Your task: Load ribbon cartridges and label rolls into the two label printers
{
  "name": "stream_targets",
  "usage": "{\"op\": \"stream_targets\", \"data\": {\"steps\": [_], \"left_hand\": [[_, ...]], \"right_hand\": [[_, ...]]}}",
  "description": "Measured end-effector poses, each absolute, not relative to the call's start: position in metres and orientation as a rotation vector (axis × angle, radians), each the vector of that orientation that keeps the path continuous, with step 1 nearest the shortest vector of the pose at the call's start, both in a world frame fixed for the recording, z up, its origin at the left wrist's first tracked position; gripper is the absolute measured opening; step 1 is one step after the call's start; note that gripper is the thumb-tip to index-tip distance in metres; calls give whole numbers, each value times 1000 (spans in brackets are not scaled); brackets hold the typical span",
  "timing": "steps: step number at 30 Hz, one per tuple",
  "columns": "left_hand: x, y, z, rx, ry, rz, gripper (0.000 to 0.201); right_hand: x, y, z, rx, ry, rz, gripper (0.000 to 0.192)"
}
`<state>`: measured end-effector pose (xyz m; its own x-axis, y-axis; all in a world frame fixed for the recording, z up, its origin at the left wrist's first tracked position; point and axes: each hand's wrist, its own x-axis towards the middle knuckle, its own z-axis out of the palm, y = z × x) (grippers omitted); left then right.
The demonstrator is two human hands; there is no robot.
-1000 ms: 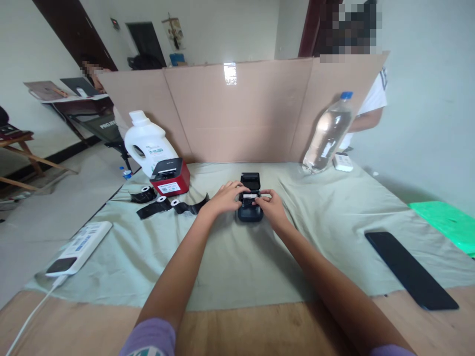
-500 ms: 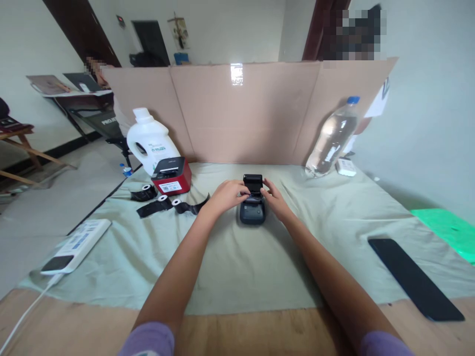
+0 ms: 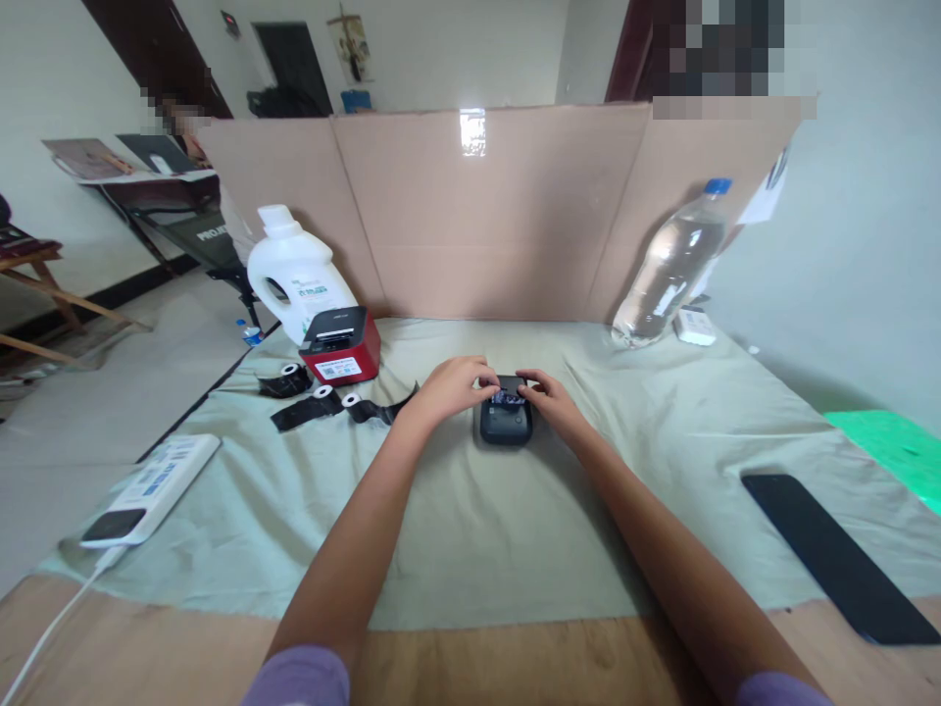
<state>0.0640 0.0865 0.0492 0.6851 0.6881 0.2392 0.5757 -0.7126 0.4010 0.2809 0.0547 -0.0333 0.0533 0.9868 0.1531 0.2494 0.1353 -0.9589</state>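
On the green cloth in front of me sits a small black portable printer (image 3: 506,426), its lid down. A dark, patterned strip of paper (image 3: 507,397) shows at the slot across its middle. My left hand (image 3: 457,385) grips the printer's left side with bent fingers, the thumb close to the strip's left end. On the opposite side, my right hand (image 3: 551,400) holds the lid's right edge between thumb and index finger. Whether either thumb also presses on the strip is hard to make out.
Left of my hands lie several black paper rolls (image 3: 323,394) beside a red and black printer (image 3: 342,345) and a white jug (image 3: 298,275). A clear bottle (image 3: 672,265) leans on the cardboard panel (image 3: 485,216). A power strip (image 3: 158,485) and a phone (image 3: 842,559) flank my arms.
The portable printer's lid stood open earlier and is now down. A paper strip now shows at the slot. Both hands have stayed at the printer's sides.
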Motion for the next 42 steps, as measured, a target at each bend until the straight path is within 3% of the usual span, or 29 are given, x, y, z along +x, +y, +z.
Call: {"op": "stream_targets", "data": {"steps": [5,10,24,31,34,39,42], "left_hand": [[62,100,28,2352,985,628,35],[61,111,2,1987,1008,484,53],[60,108,-2,1652,968,429,62],[62,105,0,1665,1066,374,69],[63,100,2,1672,1052,404,74],[69,92,-6,1590,1022,520,67],[74,87,-9,1533,1041,602,66]], "right_hand": [[285,58,-34,-1280,-1293,1050,49],[287,58,-36,-1309,-1270,1107,55],[278,49,-44,-1340,-1306,914,62],[275,28,-51,-1411,-1260,811,52],[267,4,-51,-1460,-1468,760,66],[232,-16,-47,-1709,-1587,405,104],[217,-11,-43,-1840,-1522,299,110]]}}
